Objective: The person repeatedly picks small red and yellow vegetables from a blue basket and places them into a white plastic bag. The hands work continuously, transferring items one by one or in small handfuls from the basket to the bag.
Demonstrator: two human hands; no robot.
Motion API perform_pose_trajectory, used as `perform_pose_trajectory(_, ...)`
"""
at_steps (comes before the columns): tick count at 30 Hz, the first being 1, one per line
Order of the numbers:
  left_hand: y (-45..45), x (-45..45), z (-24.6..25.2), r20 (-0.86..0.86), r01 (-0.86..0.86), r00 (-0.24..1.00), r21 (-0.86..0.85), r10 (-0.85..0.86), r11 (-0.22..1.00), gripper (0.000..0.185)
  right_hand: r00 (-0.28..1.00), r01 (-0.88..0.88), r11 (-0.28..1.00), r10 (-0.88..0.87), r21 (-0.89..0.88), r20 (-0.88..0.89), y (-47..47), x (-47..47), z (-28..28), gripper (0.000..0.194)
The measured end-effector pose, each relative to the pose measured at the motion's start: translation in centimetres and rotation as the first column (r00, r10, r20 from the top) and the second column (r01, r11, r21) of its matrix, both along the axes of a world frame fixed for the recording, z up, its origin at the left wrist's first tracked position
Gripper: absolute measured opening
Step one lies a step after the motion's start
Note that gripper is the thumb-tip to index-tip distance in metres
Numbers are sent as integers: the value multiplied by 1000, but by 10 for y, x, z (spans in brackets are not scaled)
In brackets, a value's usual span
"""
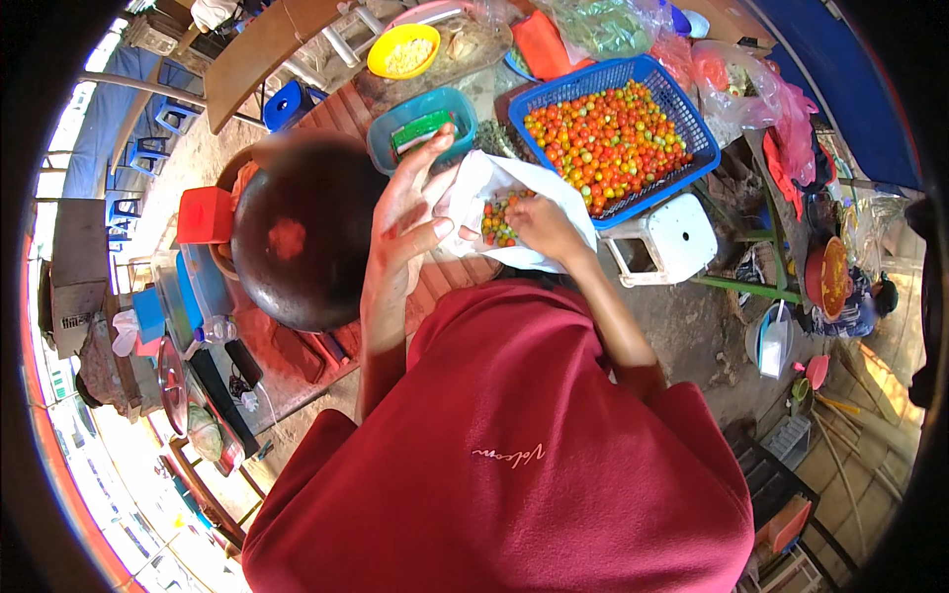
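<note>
An open white plastic bag (552, 181) with small red, orange and green tomatoes (498, 222) in it lies in front of my body. My right hand (545, 226) reaches into the bag at the tomatoes; its fingertips are partly hidden, so its hold is unclear. Beside the bag's left edge, my left hand (415, 215) is raised with thumb and fingers apart, holding nothing that shows. Beyond the bag to the right stands a blue plastic basket (700, 141) full of small tomatoes (608, 141). A teal container (467, 111) with a green packet (422, 132) is just past my left hand.
To my left is a large dark wok (296, 244) near a red box (204, 215). A yellow bowl (374, 55) of pale pieces stands at the back. A white plastic stool (682, 237) is under the basket's near side. A person (852, 304) is at the far right.
</note>
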State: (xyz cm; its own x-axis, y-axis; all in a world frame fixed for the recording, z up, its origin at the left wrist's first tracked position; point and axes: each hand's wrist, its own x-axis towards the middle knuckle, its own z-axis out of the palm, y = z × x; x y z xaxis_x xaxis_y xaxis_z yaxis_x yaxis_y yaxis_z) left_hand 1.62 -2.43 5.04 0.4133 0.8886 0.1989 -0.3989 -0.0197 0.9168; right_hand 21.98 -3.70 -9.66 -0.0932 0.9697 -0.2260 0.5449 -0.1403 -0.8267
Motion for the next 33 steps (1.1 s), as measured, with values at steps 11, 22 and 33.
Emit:
perform_pose_trajectory(11,-13,-11,-6,-2,-61,998,-78,62,995,78,896,-62,980,-29,188,444,27,-11,-56,23)
perform_pose_trajectory(22,-9,-13,-7,-25,-28,999,-89,26,996,79,988,96,977,-116,188,101,17,-9,-48,20)
perform_pose_trajectory(33,0,-13,-15,48,-3,999,-25,4,1000,75,167,-74,943,-310,-326,-936,-29,47,54,38)
